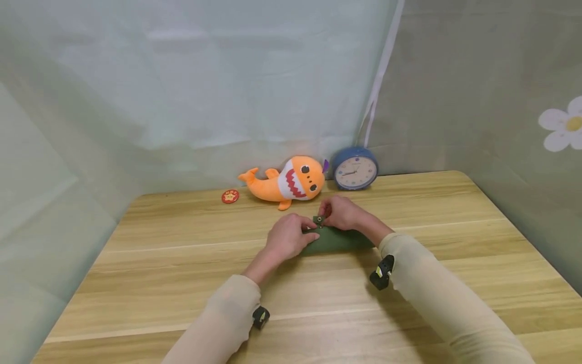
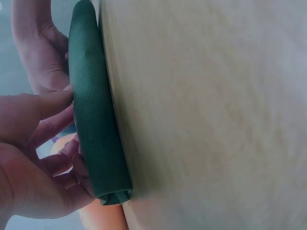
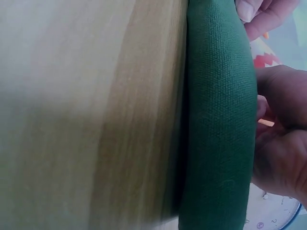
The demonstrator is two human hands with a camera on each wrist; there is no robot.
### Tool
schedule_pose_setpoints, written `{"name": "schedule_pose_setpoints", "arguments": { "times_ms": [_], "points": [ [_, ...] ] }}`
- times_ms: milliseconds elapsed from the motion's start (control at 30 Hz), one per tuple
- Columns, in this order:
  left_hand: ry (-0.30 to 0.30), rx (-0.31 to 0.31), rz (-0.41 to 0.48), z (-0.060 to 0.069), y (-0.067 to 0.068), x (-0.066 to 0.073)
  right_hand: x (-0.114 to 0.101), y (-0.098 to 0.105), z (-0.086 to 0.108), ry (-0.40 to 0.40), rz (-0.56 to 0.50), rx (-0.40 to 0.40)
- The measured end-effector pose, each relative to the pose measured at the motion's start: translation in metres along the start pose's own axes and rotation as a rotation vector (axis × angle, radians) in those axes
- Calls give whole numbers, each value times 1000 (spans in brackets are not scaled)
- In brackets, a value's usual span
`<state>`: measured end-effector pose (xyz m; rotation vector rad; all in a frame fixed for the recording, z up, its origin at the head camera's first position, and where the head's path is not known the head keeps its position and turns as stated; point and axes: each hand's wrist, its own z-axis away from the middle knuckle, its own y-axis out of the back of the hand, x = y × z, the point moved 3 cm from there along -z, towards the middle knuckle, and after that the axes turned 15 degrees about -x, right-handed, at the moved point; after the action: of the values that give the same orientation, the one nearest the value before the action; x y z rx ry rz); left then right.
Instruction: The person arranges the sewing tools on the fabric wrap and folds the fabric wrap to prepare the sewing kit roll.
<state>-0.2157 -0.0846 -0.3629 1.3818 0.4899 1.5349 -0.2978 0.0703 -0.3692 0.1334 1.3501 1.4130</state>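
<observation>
A green fabric roll lies crosswise on the table, with a short strap bearing a round metal snap at its far side. My left hand holds the roll left of the snap. In the left wrist view, that thumb rests on the fabric and the other fingers bend behind it. My right hand pinches the strap beside the snap. The roll hides most of the right fingertips in the right wrist view.
An orange plush shark lies behind the hands. To its right a blue round clock leans near the curtain. A red round patch with a star lies left of the shark. The wooden table extends around the roll.
</observation>
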Motion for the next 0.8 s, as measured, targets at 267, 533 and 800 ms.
{"name": "schedule_pose_setpoints", "arguments": {
  "times_ms": [267,533,800],
  "points": [
    [-4,-7,2,-2,1,1,-2,2,9,88,-36,61],
    [24,-21,10,-4,2,1,-5,3,19,103,-25,81],
    [64,-22,20,-5,2,1,-10,3,29,125,-1,88]
  ]
}}
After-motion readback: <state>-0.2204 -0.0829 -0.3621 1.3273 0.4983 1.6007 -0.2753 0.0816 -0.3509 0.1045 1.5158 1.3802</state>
